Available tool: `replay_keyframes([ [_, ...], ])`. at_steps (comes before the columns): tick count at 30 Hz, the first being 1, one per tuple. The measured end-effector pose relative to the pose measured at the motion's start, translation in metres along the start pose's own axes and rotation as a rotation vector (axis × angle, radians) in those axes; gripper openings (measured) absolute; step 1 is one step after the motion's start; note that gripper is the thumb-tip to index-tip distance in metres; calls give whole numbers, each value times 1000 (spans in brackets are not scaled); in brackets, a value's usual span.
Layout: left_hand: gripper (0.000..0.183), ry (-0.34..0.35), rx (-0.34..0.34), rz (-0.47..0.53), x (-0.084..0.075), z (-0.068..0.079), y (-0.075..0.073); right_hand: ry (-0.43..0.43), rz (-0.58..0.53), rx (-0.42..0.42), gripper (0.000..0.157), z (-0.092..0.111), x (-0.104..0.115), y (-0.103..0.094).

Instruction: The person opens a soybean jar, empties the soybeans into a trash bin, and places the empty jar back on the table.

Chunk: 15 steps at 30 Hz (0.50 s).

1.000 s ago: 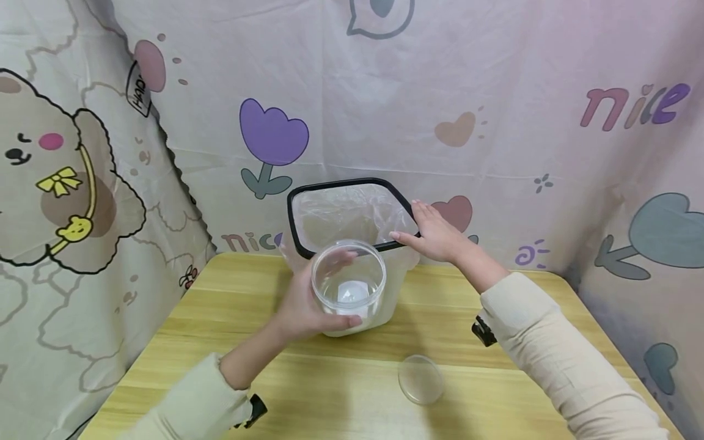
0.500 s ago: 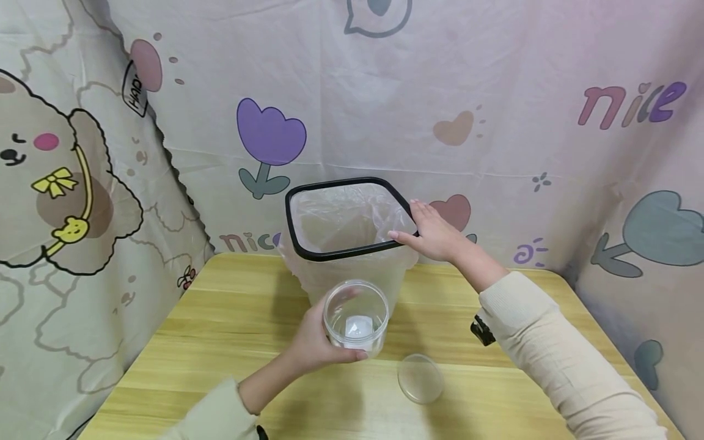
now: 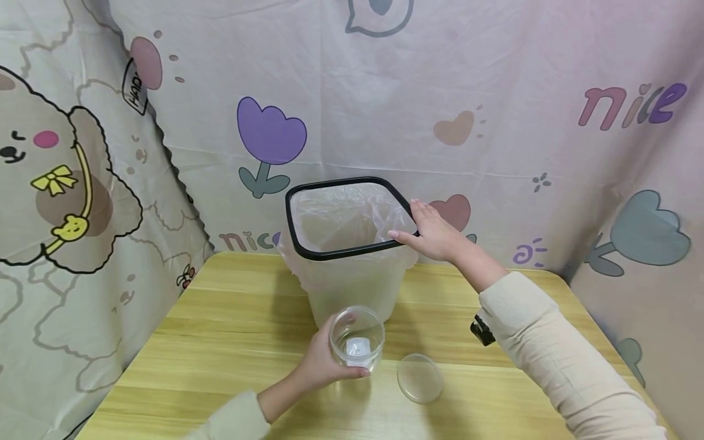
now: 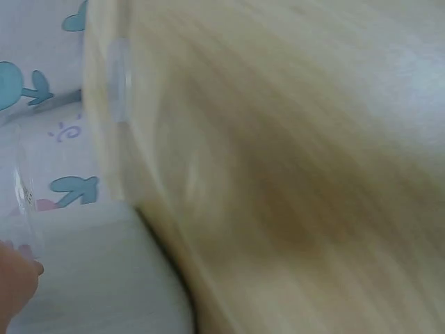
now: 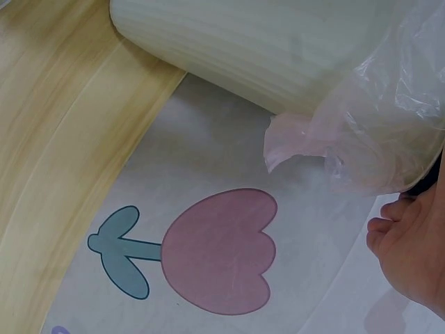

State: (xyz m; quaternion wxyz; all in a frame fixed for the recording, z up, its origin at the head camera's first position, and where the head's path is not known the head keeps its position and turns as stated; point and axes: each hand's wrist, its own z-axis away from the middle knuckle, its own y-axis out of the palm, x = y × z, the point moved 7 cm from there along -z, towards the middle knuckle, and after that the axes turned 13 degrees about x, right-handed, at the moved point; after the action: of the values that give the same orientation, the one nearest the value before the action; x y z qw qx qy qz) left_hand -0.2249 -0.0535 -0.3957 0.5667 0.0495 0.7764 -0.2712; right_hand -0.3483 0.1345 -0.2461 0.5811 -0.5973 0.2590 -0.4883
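My left hand (image 3: 326, 360) grips a clear round plastic jar (image 3: 376, 348) around its side, thumb in front, mouth up and lidless. White paper-like material (image 3: 357, 347) shows inside its bottom. Whether the jar touches the table cannot be told. Behind it stands a pale trash bin (image 3: 352, 293) with a black rim (image 3: 341, 252) and a thin translucent bag (image 3: 330, 214) lining it. At the bin's right corner my right hand (image 3: 434, 235) holds the rim between thumb and fingers. In the right wrist view the fingertips (image 5: 393, 209) lie at the rim beside the overhanging bag.
A clear round lid (image 3: 420, 379) lies flat on the wooden table (image 3: 231, 342), right of the jar. Behind the table hangs a printed curtain (image 3: 374, 110), close to the bin's back. The left wrist view is partly blurred.
My left hand has drawn the jar down and toward me, from in front of the bin's rim to low before its base. The right hand stays at the rim; the bin and lid have not moved.
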Motion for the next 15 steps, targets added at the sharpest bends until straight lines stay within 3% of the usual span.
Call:
replay_keyframes([
  [15, 100, -61, 73, -42, 48, 1, 23, -3, -4, 5, 93, 0, -1, 0],
])
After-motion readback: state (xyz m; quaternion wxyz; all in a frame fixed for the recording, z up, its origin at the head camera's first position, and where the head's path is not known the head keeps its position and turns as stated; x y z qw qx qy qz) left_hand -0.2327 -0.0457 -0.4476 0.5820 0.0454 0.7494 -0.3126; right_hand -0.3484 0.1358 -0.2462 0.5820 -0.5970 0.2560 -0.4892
